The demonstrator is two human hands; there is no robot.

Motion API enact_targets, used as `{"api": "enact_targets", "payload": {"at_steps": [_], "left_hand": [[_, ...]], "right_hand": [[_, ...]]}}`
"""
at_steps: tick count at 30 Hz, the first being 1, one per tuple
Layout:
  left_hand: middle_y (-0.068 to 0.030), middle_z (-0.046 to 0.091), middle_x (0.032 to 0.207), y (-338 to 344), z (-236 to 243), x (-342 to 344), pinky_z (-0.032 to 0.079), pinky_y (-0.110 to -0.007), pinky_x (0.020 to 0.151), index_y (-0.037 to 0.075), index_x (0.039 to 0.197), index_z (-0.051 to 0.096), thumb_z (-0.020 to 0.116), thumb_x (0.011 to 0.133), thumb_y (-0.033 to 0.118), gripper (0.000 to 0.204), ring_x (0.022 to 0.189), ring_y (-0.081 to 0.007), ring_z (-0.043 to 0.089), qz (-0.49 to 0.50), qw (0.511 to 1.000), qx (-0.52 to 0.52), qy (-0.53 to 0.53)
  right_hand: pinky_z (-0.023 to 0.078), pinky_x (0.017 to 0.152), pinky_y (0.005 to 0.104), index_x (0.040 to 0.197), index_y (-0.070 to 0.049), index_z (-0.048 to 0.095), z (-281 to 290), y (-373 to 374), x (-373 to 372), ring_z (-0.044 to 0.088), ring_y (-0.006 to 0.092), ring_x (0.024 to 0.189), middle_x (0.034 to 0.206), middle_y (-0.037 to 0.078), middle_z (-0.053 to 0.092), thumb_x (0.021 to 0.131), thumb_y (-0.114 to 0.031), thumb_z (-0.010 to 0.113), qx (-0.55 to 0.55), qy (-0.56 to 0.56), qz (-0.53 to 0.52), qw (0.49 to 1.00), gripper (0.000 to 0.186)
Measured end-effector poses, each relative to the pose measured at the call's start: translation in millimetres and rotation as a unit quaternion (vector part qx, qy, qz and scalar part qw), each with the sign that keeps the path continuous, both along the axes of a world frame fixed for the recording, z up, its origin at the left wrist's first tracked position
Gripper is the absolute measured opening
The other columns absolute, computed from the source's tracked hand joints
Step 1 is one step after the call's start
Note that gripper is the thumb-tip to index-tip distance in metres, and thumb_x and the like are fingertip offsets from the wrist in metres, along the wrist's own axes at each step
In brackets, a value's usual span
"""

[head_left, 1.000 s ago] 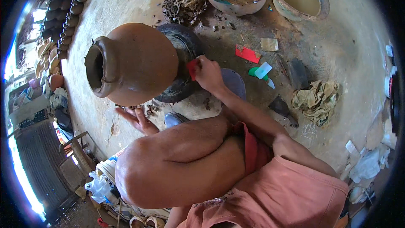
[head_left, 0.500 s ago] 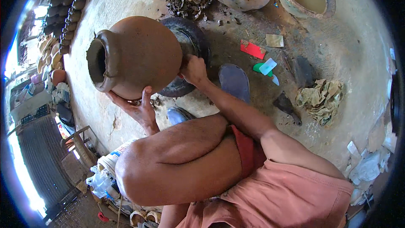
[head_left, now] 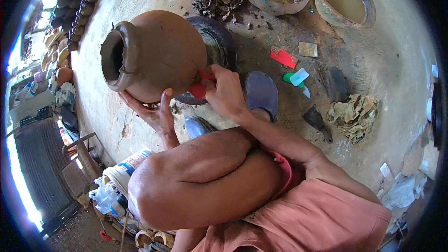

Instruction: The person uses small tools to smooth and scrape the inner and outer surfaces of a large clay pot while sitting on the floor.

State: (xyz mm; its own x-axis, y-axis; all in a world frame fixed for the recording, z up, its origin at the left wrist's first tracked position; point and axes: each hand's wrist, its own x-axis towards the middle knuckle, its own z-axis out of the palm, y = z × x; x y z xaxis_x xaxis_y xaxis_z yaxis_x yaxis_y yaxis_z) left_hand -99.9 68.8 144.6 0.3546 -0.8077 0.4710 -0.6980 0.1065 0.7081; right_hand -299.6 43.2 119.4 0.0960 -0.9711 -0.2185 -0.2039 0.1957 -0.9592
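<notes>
A brown clay pot [head_left: 163,49] lies tilted on its side, its ragged-edged mouth facing left. Behind its base is a dark round wheel [head_left: 223,42], partly covered by the pot. Under the belly, near the neck, my left hand [head_left: 156,114] supports the clay with thumb and fingers spread apart. A red flat scraper [head_left: 198,90] is pinched in my right hand [head_left: 226,91], its edge against the lower right side of the pot. Part of the scraper is hidden by my fingers.
A bowl of tools [head_left: 275,3] and a basin of murky water [head_left: 345,2] stand at the back. Rightward on the floor lie a red card [head_left: 283,57], a green scraper [head_left: 293,79], a putty knife [head_left: 318,122] and a crumpled cloth [head_left: 354,117]. Dry leaves [head_left: 217,0] are heaped behind the wheel.
My right hand has come away from behind the pot's base toward me, and the red scraper now shows in it. My left hand stays under the pot. The whole view has shifted slightly.
</notes>
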Motion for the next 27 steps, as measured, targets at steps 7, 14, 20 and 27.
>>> {"api": "enact_targets", "payload": {"at_steps": [7,14,20,27], "left_hand": [[-0.0262,0.044,0.161,39.7,21.1,7.0,0.045,-0.047,0.115,-0.002,0.164,0.030,0.065,0.104,0.049,0.086,0.148,-0.0353,0.045,-0.065,0.990,-0.119,0.040],[-0.0170,0.077,0.112,87.6,16.4,2.0,0.059,-0.031,0.088,-0.005,0.141,0.062,0.061,0.110,0.016,0.038,0.100,-0.0178,0.072,0.047,0.983,0.000,0.175],[-0.0133,0.071,0.126,85.7,-5.7,90.0,0.056,-0.031,0.092,0.003,0.153,0.053,0.071,0.103,0.020,0.056,0.103,-0.0183,0.069,0.243,0.924,0.028,0.292],[-0.0133,0.014,0.177,28.5,9.9,47.8,0.032,-0.051,0.124,0.015,0.172,0.009,0.070,0.100,0.024,0.095,0.158,-0.0326,0.027,0.028,0.961,-0.015,0.276]], "right_hand": [[0.061,0.078,0.0416,0.112,0.004,0.071,80.8,0.9,15.9,0.078,0.0387,0.089,0.093,0.028,0.075,0.092,-0.002,0.071,-0.134,-0.216,0.137,0.957,0.021],[0.057,0.077,0.0482,0.106,0.003,0.072,54.0,6.2,26.6,0.074,0.0450,0.087,0.093,0.027,0.073,0.087,-0.005,0.071,-0.207,-0.149,0.289,0.923,0.020],[0.059,0.078,0.0435,0.106,0.001,0.071,46.2,-8.3,-18.0,0.077,0.0348,0.085,0.089,0.024,0.076,0.090,-0.008,0.071,-0.096,-0.174,0.077,0.977,0.018],[0.058,0.070,0.0360,0.114,0.005,0.065,71.0,-38.6,-9.3,0.075,0.0188,0.076,0.084,0.016,0.077,0.095,-0.005,0.069,-0.033,-0.216,0.009,0.976,0.022]]}}
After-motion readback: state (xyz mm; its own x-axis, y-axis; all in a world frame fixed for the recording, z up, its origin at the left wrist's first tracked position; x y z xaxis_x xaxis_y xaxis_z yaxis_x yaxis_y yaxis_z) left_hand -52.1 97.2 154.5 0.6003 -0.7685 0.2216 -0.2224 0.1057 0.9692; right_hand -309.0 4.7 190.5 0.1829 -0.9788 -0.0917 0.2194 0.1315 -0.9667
